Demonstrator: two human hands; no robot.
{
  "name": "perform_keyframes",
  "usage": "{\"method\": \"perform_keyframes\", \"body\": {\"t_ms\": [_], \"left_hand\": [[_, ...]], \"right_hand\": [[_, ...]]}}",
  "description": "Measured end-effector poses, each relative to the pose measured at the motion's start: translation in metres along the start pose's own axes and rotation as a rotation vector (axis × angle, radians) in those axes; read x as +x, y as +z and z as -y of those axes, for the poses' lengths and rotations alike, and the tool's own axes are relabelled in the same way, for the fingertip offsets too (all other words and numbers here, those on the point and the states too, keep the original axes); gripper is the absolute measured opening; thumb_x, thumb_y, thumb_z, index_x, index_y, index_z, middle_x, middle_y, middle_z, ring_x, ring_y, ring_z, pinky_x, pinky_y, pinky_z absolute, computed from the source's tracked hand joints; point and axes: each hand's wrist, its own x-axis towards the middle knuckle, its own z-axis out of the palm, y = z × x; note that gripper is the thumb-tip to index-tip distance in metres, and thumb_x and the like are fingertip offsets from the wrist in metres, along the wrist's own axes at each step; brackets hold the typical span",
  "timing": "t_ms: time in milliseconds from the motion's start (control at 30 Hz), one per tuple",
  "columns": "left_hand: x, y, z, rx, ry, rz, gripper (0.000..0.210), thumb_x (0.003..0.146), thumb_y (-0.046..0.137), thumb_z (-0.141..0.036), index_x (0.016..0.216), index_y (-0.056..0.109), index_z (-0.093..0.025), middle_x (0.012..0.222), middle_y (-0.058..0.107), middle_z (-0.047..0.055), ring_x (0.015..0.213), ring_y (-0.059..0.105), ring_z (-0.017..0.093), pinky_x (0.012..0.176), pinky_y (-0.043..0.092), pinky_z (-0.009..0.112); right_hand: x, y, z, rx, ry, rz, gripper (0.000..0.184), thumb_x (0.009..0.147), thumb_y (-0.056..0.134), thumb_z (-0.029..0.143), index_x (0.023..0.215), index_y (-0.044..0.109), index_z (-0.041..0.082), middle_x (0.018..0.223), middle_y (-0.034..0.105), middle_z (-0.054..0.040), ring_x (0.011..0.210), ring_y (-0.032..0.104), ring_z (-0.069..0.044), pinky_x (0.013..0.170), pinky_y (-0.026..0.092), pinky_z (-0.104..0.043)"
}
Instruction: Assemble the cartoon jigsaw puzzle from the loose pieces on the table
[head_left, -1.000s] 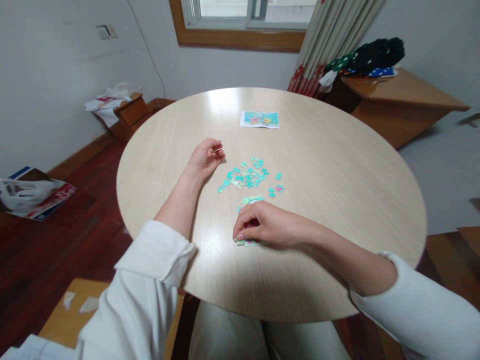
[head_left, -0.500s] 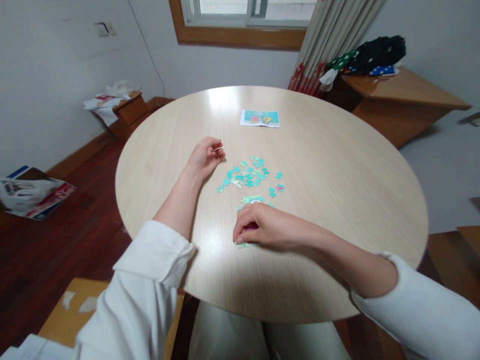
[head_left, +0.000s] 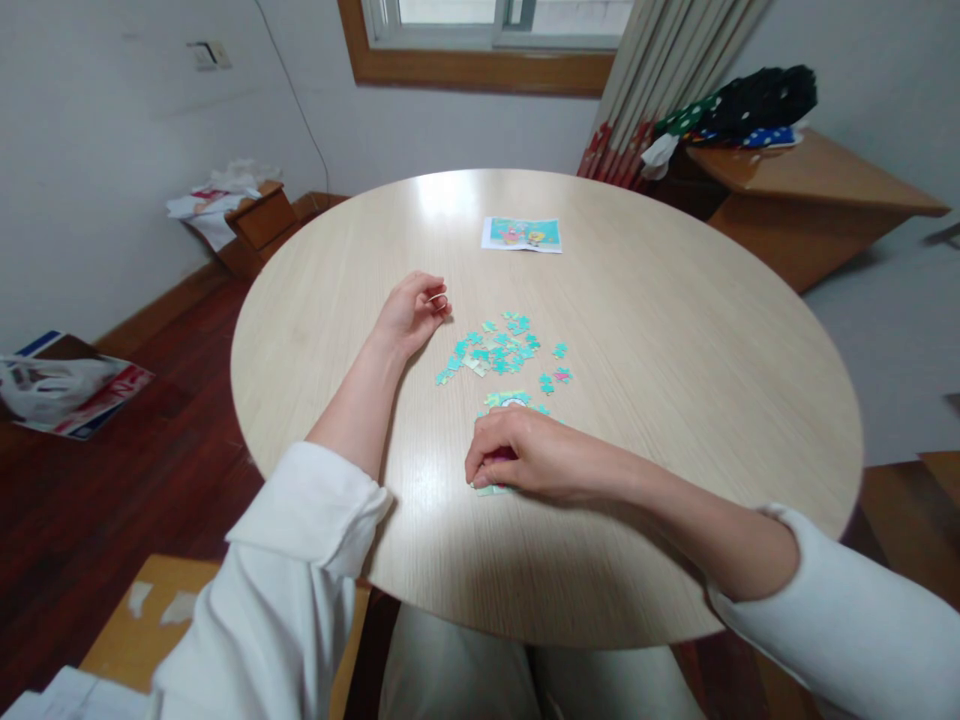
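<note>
My right hand (head_left: pixel 517 450) is closed in a pinch over a partly joined jigsaw puzzle (head_left: pixel 493 491) near the front of the table. Its fingertips press on a puzzle piece at the lower left corner, mostly hidden under them. Teal, pale green and pink parts of the puzzle show around the hand. My left hand (head_left: pixel 414 312) rests on its side on the table, fingers loosely curled and apart from the thumb. A thin pale curve shows at its fingers; I cannot tell what it is. Just right of it lies a heap of loose teal puzzle pieces (head_left: pixel 499 352).
A printed cartoon picture (head_left: pixel 522 235) lies toward the far side of the round wooden table (head_left: pixel 675 330). Several stray pieces (head_left: pixel 547 384), one partly pink, sit right of the heap. A wooden cabinet (head_left: pixel 817 170) with cloths stands at the right, a cardboard box (head_left: pixel 139 630) at lower left.
Both hands stay almost where they were, the right still pressing at the puzzle's lower left corner. The view has shifted very slightly.
</note>
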Motion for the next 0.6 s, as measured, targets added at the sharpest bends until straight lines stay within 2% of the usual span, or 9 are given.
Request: {"method": "perform_keyframes", "body": {"t_ms": [200,400,600], "left_hand": [[-0.0001,-0.0004,0.0003,0.004,0.004,0.010,0.028,0.061,0.070,-0.016,0.061,0.043,-0.019,0.065,0.048,-0.003,0.054,0.044,0.007,0.060,0.043,0.026],[-0.0013,0.0006,-0.0008,0.003,-0.009,0.004,0.026,0.062,0.069,-0.015,0.061,0.043,-0.019,0.065,0.048,-0.003,0.054,0.044,0.007,0.060,0.043,0.025],[-0.0012,0.0001,-0.0005,0.000,-0.002,0.001,0.027,0.062,0.070,-0.016,0.062,0.043,-0.019,0.064,0.048,-0.003,0.053,0.044,0.007,0.059,0.043,0.026]], "right_hand": [[-0.0003,0.0005,-0.0007,-0.046,-0.035,-0.007,0.011,0.079,0.066,0.010,0.072,0.070,0.016,0.071,0.063,-0.0012,0.070,0.052,-0.012,0.073,0.037,-0.027],[0.0000,0.0022,-0.0007,-0.097,-0.017,-0.038,0.011,0.077,0.069,0.013,0.073,0.061,0.018,0.066,0.054,0.0031,0.069,0.046,-0.012,0.071,0.033,-0.026],[-0.0018,0.0017,0.0020,-0.015,0.020,-0.042,0.016,0.075,0.067,0.011,0.069,0.054,0.018,0.063,0.049,0.0045,0.066,0.043,-0.010,0.065,0.031,-0.025]]}}
